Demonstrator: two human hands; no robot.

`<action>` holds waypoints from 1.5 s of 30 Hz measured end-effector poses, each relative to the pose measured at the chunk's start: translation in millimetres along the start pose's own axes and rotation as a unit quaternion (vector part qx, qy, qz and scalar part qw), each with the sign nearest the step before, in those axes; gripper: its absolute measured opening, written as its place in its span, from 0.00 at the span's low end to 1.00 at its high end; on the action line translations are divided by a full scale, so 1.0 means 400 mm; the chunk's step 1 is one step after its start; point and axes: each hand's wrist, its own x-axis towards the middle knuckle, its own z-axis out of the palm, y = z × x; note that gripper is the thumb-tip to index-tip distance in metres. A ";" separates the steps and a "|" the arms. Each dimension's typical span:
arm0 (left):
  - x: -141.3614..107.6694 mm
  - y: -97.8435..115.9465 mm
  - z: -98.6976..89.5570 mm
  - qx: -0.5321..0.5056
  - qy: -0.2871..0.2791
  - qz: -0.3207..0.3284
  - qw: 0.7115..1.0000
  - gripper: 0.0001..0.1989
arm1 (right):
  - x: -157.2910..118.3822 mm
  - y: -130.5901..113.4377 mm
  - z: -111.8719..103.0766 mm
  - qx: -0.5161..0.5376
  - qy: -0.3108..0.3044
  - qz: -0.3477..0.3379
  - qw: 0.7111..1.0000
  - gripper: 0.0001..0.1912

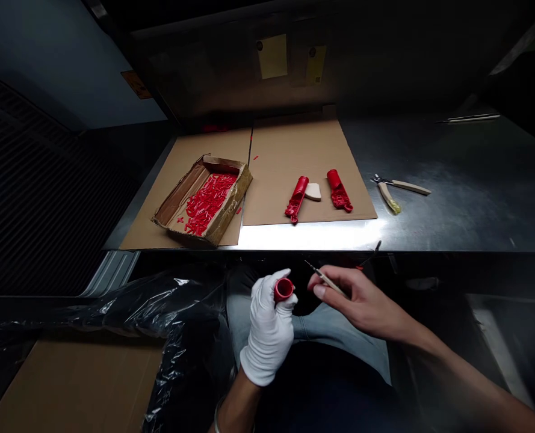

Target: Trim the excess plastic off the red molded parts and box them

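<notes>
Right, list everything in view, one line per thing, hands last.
cardboard box: one, brown, left on the bench.
small plastic pieces: many, red, inside the box.
cardboard sheets: two, brown, on the bench.
moulded parts: two, red, on the right sheet.
pad: one, white, between them.
cutters: one, pale handles, on bare metal.
notes: two, yellow, on the back wall.
plastic sheeting: black, lower left.
left hand: white glove, holding a red tube.
right hand: bare, holding a thin tool.

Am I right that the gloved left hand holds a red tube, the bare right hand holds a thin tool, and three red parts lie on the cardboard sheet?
Not quite: the head view shows two red parts on the cardboard sheet, not three. The left hand does hold the red tube, the right hand the thin tool.
</notes>
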 end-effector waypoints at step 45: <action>0.010 0.026 -0.023 -0.110 -0.115 -0.098 0.982 0.10 | -0.030 0.025 -0.059 -0.536 0.106 -0.251 0.799 0.13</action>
